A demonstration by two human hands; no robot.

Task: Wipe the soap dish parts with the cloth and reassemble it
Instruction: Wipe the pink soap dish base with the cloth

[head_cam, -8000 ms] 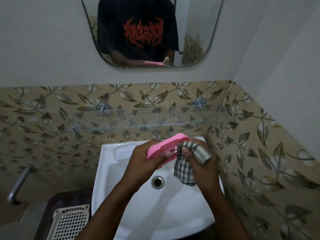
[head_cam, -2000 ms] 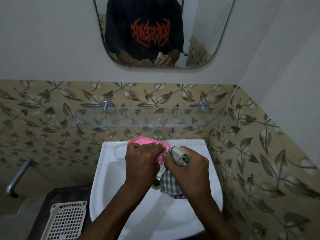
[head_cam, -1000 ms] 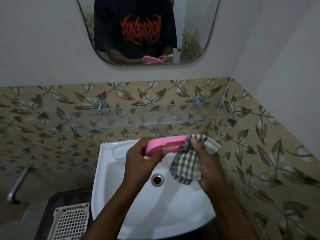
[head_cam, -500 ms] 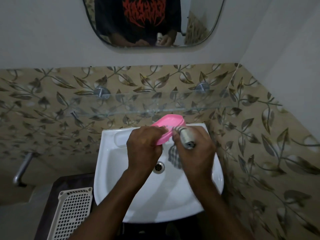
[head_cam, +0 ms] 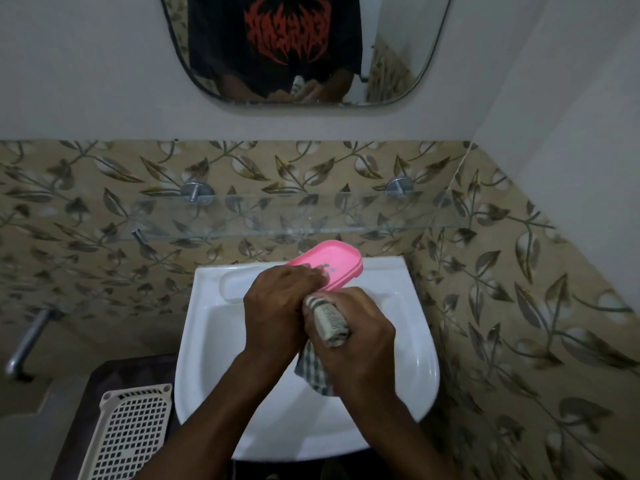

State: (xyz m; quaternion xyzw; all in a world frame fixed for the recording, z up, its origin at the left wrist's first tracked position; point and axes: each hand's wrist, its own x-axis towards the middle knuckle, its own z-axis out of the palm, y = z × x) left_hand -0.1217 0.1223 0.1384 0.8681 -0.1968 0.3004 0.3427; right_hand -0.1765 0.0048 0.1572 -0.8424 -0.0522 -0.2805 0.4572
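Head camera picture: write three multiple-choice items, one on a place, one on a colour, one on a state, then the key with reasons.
1. Where is the white basket? A) left of the sink B) right of the sink C) inside the sink
2. What colour is the soap dish? A) blue B) pink C) green
3. What is the right hand doing? A) hanging empty B) gripping the cloth C) turning a tap

1 A: it shows lower left of the sink. 2 B: its shell is pink. 3 B: fingers curl round the bunched cloth.
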